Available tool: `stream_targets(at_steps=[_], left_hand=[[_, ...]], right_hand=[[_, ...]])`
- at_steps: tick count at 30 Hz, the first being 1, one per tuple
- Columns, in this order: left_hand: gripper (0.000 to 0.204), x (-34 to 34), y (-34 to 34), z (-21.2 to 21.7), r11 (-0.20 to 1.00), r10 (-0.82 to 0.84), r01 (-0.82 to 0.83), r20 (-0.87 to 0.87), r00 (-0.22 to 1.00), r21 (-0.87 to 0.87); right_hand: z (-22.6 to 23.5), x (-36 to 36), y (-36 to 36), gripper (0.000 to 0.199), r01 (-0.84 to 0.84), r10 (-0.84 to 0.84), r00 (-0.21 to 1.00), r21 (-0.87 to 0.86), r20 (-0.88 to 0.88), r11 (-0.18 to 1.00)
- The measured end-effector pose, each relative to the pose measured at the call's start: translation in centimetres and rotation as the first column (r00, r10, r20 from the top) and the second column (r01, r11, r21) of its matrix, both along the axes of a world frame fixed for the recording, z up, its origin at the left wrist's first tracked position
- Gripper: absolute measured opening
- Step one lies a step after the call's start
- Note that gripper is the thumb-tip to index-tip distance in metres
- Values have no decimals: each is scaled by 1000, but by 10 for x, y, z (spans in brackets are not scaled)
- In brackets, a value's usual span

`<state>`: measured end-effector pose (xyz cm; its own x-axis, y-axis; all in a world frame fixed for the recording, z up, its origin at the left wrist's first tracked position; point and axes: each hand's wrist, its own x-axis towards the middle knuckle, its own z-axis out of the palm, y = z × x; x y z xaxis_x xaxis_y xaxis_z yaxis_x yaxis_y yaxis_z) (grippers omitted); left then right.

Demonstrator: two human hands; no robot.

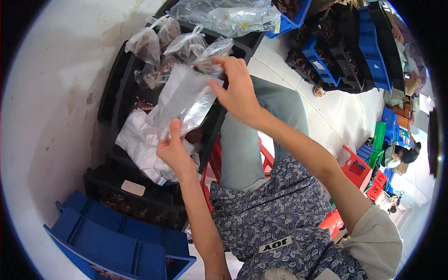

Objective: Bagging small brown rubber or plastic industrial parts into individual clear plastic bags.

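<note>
My left hand [176, 151] pinches the lower end of a flat clear plastic bag [184, 100] between thumb and fingers. At the bag's upper right side is my right hand [240, 91], its thumb and fingers apart. The thumb is close to the bag's edge; whether it touches cannot be made out. Beneath lies a stack of white plastic bags [135, 140] on a black crate [123, 95]. Several knotted clear bags with brown contents [144, 46] sit at the crate's far end.
Large clear plastic bags [228, 18] lie beyond the crate. Blue bins [107, 238] and a black bin [135, 198] stand at the near left, beside a white wall [51, 98]. More blue bins [373, 51] and a red stool [357, 168] are to the right. A person [401, 156] is farther off.
</note>
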<state>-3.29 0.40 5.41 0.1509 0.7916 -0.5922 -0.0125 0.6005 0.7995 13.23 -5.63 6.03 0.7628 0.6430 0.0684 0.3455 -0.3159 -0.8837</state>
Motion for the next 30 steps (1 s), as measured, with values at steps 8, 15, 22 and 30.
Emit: stream_targets(at_steps=[8, 15, 22, 30], left_hand=[[25, -15, -4, 2, 929, -211, 253, -177, 961, 268], [36, -55, 11, -1, 941, 299, -170, 479, 825, -293], [34, -31, 5, 19, 981, 191, -191, 185, 964, -21], [37, -28, 4, 27, 990, 112, -129, 267, 957, 49]], right_hand=[[2, -58, 10, 19, -410, 398, 879, 10, -263, 912], [0, -41, 7, 21, -64, 117, 566, 97, -816, 993], [20, -69, 8, 25, -292, 191, 722, -43, -665, 956], [6, -74, 13, 20, -98, 74, 696, 8, -714, 995]])
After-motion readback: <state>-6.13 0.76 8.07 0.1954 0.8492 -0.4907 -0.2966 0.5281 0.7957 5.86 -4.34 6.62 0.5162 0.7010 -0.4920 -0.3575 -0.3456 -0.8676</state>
